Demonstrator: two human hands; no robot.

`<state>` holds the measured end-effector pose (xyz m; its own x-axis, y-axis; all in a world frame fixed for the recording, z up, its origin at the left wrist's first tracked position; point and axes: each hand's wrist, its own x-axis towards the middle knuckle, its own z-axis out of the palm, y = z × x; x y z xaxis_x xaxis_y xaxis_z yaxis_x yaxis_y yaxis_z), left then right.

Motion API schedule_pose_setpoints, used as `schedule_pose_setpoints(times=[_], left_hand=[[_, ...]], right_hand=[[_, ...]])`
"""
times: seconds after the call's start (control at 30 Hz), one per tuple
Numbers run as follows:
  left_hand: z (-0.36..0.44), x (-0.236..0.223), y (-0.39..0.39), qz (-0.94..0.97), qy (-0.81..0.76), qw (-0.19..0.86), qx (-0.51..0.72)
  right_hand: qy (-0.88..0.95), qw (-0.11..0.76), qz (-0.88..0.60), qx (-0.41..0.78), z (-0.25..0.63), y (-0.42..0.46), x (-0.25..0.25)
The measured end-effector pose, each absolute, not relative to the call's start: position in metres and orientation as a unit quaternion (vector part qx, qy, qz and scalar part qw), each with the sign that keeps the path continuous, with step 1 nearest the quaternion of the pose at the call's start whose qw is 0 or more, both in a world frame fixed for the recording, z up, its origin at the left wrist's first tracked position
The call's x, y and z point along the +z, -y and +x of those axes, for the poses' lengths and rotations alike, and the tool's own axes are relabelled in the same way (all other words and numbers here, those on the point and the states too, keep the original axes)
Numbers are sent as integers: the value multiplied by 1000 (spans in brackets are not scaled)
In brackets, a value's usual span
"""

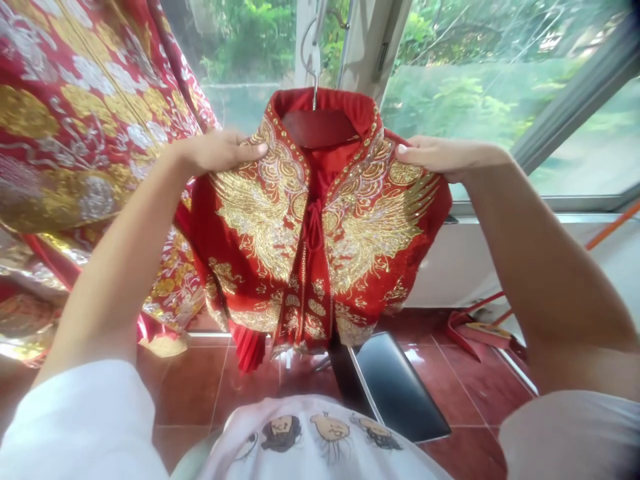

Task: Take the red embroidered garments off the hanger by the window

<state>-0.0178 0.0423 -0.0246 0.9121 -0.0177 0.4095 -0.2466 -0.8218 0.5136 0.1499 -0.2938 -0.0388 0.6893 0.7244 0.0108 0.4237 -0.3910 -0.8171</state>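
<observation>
A red jacket with gold embroidery and a tied red cord at its front hangs before me on a hanger with a metal hook. My left hand is closed on the shoulder at the picture's left, thumb on the embroidery and fingers behind the cloth. On the opposite shoulder, my right hand grips in the same way, thumb in front. The fingers of both hands are mostly hidden behind the jacket. Inside the collar, the hanger's broad red middle shows.
Red cloth with gold and silver embroidery hangs at the left. Windows stand behind the jacket. Below, a dark flat panel lies over the red tiled floor. A red dustpan-like object is on the floor at right.
</observation>
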Motion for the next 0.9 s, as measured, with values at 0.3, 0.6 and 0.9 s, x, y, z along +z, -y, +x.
schedule_pose_setpoints(times=[0.3,0.6,0.9], left_hand=[[-41,-30,-47,961,1,215,172],[-73,-83,-48,904,-71,299,297],[-73,-150,47,810,-218,-18,544]], right_hand=[[461,504,-708,180,191,311,-68],[389,628,-674,-20,168,319,-118],[241,423,-759,-433,100,285,-168]])
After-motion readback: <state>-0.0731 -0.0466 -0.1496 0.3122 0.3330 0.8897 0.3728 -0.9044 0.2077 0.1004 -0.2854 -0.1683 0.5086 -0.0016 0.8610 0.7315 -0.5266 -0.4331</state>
